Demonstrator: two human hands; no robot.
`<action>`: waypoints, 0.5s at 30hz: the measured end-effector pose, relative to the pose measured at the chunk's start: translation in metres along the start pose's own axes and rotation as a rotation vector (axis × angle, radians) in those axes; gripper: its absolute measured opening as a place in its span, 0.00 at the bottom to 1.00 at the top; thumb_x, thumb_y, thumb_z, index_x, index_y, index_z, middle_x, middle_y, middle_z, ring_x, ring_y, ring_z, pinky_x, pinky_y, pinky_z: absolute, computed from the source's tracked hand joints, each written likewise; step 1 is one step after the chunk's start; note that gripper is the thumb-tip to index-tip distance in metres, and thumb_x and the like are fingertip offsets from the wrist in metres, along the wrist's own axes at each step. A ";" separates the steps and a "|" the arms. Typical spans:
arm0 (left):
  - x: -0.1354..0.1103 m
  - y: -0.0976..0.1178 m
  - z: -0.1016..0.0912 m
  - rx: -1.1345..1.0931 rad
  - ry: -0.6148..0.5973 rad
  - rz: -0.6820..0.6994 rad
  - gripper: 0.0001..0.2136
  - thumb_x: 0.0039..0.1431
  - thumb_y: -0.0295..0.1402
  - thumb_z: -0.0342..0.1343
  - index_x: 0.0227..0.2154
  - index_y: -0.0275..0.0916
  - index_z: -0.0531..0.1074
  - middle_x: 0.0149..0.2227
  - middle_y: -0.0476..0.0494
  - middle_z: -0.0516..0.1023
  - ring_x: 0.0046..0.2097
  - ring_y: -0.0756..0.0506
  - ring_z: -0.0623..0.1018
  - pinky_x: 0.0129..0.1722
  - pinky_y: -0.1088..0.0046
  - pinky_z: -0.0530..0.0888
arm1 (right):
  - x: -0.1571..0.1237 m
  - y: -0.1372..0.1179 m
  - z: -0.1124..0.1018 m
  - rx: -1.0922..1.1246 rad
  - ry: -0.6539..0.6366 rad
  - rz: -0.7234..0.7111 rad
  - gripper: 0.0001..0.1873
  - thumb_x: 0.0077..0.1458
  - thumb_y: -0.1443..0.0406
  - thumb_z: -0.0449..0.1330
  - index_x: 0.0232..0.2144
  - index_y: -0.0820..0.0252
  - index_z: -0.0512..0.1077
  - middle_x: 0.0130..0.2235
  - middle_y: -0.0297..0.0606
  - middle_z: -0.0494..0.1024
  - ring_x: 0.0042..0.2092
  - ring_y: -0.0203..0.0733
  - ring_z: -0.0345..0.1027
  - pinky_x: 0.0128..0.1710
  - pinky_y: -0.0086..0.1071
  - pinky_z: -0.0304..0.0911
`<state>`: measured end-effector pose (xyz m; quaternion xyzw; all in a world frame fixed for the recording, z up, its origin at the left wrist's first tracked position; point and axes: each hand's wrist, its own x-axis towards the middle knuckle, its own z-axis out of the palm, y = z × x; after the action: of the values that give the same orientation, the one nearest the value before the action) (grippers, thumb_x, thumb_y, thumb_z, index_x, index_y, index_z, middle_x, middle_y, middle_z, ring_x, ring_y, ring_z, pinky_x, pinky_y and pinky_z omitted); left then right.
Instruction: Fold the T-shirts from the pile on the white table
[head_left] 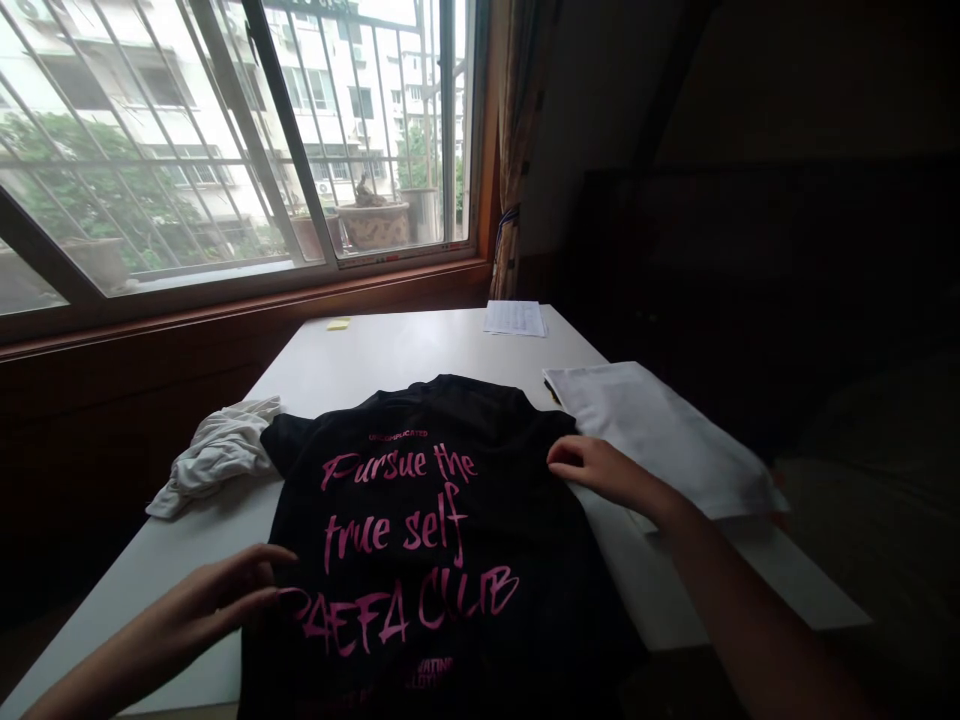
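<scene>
A black T-shirt (427, 520) with pink lettering lies spread flat on the white table (390, 350). My left hand (225, 595) rests at the shirt's left edge, fingers stretched out and touching the cloth. My right hand (600, 470) lies on the shirt's right edge near the sleeve, fingers loosely curled against the fabric; I cannot see whether they pinch it.
A crumpled white garment (217, 455) lies left of the shirt. A white folded cloth or sheet (660, 435) sits at the right edge of the table. A paper (514, 318) and a yellow sticky note (338, 323) lie at the far side, below the barred window (225, 140).
</scene>
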<state>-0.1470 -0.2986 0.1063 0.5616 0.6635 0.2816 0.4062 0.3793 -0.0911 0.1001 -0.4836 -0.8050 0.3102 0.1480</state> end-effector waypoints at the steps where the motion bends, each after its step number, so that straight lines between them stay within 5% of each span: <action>1: 0.014 0.001 -0.003 0.040 -0.002 0.012 0.20 0.50 0.48 0.67 0.45 0.48 0.81 0.41 0.41 0.82 0.40 0.35 0.81 0.38 0.62 0.81 | 0.010 0.003 0.003 -0.072 0.107 -0.024 0.11 0.60 0.60 0.59 0.40 0.57 0.78 0.43 0.41 0.80 0.44 0.46 0.74 0.45 0.37 0.68; 5: 0.070 -0.019 -0.003 0.297 0.275 0.101 0.28 0.52 0.55 0.60 0.49 0.41 0.76 0.51 0.35 0.76 0.49 0.33 0.79 0.46 0.57 0.79 | 0.050 0.017 0.021 -0.373 0.390 -0.068 0.17 0.59 0.62 0.61 0.50 0.57 0.76 0.50 0.44 0.77 0.53 0.51 0.69 0.57 0.43 0.63; 8: 0.100 -0.039 0.003 0.526 0.437 0.112 0.30 0.53 0.53 0.57 0.54 0.39 0.73 0.51 0.34 0.73 0.54 0.31 0.76 0.55 0.50 0.73 | 0.069 0.021 0.031 -0.495 0.361 -0.023 0.16 0.60 0.64 0.60 0.50 0.58 0.76 0.48 0.44 0.79 0.54 0.52 0.68 0.55 0.42 0.63; 11: 0.116 -0.045 0.009 0.564 0.412 0.144 0.30 0.56 0.49 0.55 0.58 0.38 0.70 0.51 0.35 0.71 0.55 0.32 0.74 0.58 0.51 0.71 | 0.075 0.017 0.033 -0.511 0.320 0.003 0.09 0.60 0.67 0.58 0.40 0.57 0.77 0.42 0.41 0.81 0.48 0.47 0.71 0.50 0.36 0.64; 15: 0.115 -0.028 0.013 0.466 0.330 0.166 0.29 0.57 0.46 0.57 0.59 0.38 0.69 0.49 0.37 0.71 0.51 0.35 0.75 0.55 0.54 0.72 | 0.064 0.004 0.018 -0.483 0.525 -0.014 0.09 0.59 0.67 0.55 0.39 0.56 0.75 0.42 0.41 0.80 0.43 0.46 0.73 0.41 0.34 0.64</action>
<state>-0.1551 -0.1933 0.0508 0.6389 0.7190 0.2414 0.1286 0.3415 -0.0403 0.0800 -0.5621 -0.7931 -0.0249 0.2334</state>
